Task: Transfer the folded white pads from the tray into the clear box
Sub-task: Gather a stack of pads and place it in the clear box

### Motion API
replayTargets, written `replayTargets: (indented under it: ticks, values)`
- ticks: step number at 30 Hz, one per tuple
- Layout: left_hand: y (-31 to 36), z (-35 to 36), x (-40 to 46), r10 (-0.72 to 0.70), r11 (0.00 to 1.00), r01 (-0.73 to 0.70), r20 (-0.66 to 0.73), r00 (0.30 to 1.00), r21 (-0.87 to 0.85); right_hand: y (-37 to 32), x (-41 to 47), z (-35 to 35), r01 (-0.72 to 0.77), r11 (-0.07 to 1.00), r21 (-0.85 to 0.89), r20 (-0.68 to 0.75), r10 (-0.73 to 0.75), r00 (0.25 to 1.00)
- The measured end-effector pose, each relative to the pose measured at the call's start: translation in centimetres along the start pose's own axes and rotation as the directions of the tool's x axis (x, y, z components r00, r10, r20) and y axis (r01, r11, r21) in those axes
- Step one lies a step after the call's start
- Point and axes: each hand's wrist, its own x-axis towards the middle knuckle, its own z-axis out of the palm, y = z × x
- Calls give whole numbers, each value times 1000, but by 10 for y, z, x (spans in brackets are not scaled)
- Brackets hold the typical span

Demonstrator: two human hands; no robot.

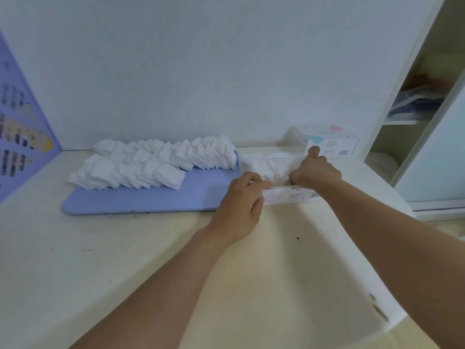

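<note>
A pale table (100,260) bears one blue tray (151,197) with two rows of pads (141,165). Right of it, one clear box (289,197). The left hand (241,207) curls on its near wall; the right hand (314,172) clamps pads inside.

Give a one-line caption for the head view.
Both hands, left and right, settle pads in the clear box beside a blue tray of pads.

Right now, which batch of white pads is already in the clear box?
The batch between the two hands, inside the clear box right of the blue tray. The two longer rows still lie on the tray.
</note>
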Motion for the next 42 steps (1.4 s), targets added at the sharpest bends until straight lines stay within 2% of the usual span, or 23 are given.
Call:
replayTargets:
  ticks: [3, 5, 6, 7, 9, 11, 13, 17, 21, 26, 29, 32, 35, 42]
  values:
    - [-4, -19, -1, -69, 981, 76, 46, 997, -180, -6, -5, -15, 5, 999, 35, 103, -8, 995]
    - [-3, -44, 3, -172, 940, 168, 14, 985, -298, -13, -12, -34, 67, 997, 41, 57, -69, 996]
    - [-7, -60, 4, -228, 926, 205, -36, 973, -316, -24, -22, -43, 146, 986, 74, 4, -147, 989]
    - [-12, -77, 5, -263, 930, 223, -105, 959, -293, -37, -36, -48, 253, 954, 161, -61, -246, 967]
    - [-29, -112, 0, -283, 956, 249, -263, 922, -155, -74, -71, -42, 466, 811, 354, -153, -442, 884]
    - [-56, -139, -13, -308, 944, 330, -396, 865, -15, -110, -98, -15, 581, 730, 361, -106, -587, 803]
    - [-80, -152, -34, -345, 903, 424, -468, 814, 73, -142, -108, 20, 625, 719, 306, -15, -653, 758]
    - [-111, -167, -81, -319, 911, 403, -470, 823, 87, -193, -103, 77, 651, 742, 158, 21, -662, 749]
    - [-124, -185, -89, -364, 878, 470, -517, 775, 86, -220, -100, 105, 667, 738, 100, -27, -668, 744]
    - [-134, -176, -78, -404, 861, 479, -340, 849, 170, -237, -104, 127, 675, 737, -37, -96, -675, 732]
    - [-132, -174, -72, -378, 853, 464, -329, 865, 240, -239, -99, 128, 673, 738, -52, -85, -675, 733]
    - [-131, -174, -72, -426, 809, 518, -328, 843, 278, -241, -90, 119, 677, 736, -17, -34, -677, 735]
    - [-130, -175, -71, -454, 779, 551, -335, 825, 301, -239, -83, 109, 709, 705, -24, 26, -708, 706]
    - [-130, -175, -68, -514, 746, 611, -354, 781, 264, -241, -82, 111, 737, 660, -143, -4, -745, 667]
